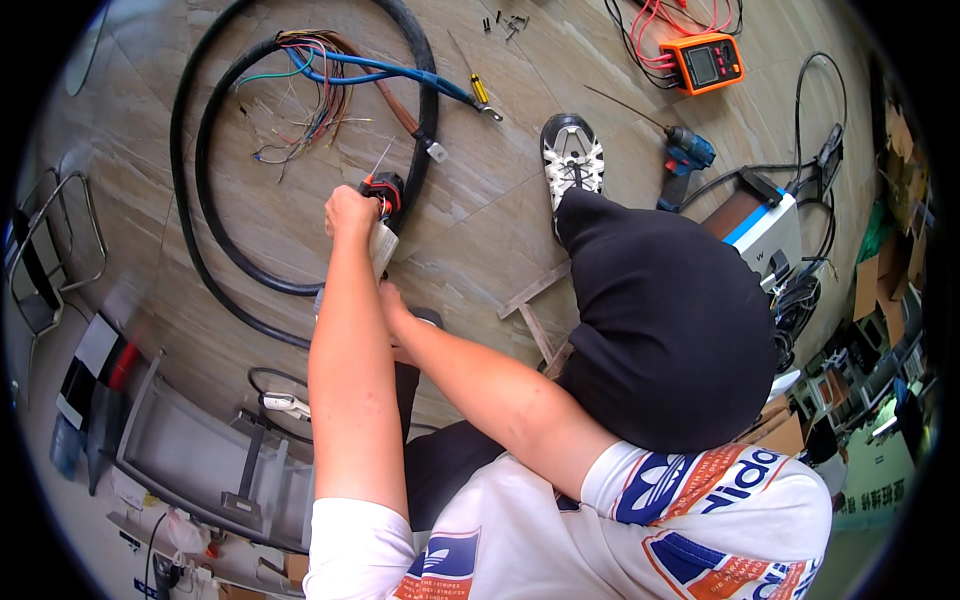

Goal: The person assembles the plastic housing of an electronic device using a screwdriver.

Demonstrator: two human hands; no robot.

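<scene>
My left hand (350, 212) is closed beside the black and orange-red end (387, 190) of a pale grey handheld housing, perhaps a plug connector. A thin pale shaft or wire sticks up from this spot; whether my fingers hold it is unclear. Below, the grey body (383, 246) runs down to my right hand (394, 308), which is closed round its lower part. My left forearm hides some of that grip. Around and behind lies a thick black cable (190, 190) in loops, its end split into many thin coloured wires (325, 95) and thicker blue leads (400, 74).
A yellow-handled screwdriver (479, 90) and several screws (513, 25) lie on the tiled floor. To the right are an orange meter (703, 63), a cordless drill (686, 160) and a white-and-blue box (768, 235). Metal chairs (180, 440) stand at left. My shoe (573, 155) is ahead.
</scene>
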